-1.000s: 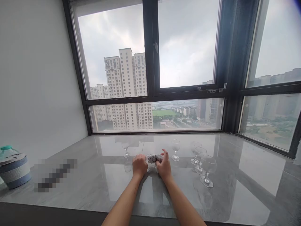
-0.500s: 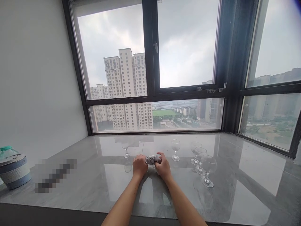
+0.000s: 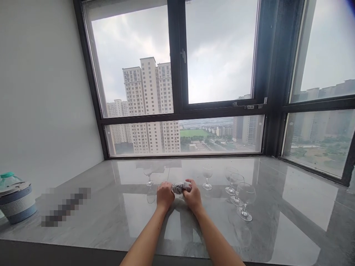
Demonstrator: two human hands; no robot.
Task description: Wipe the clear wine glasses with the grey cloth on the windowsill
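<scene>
A grey cloth (image 3: 179,188), twisted into a thick rope, is stretched between my two hands over the glossy grey sill. My left hand (image 3: 165,195) is closed round its left end. On the other end, my right hand (image 3: 192,195) grips the cloth, with the index finger curled up above it. One stemmed glass (image 3: 149,176) stands upright just beyond my left hand. Another stemmed glass (image 3: 207,176) stands past my right hand. Farther right, three more glasses (image 3: 245,195) stand in a slanting row close together.
At the left edge sits a blue and white woven basket (image 3: 18,205) with a green-capped bottle (image 3: 7,179) behind or in it. A blurred dark patch (image 3: 65,207) lies beside it. Dark-framed windows (image 3: 177,116) close off the back of the sill (image 3: 111,225).
</scene>
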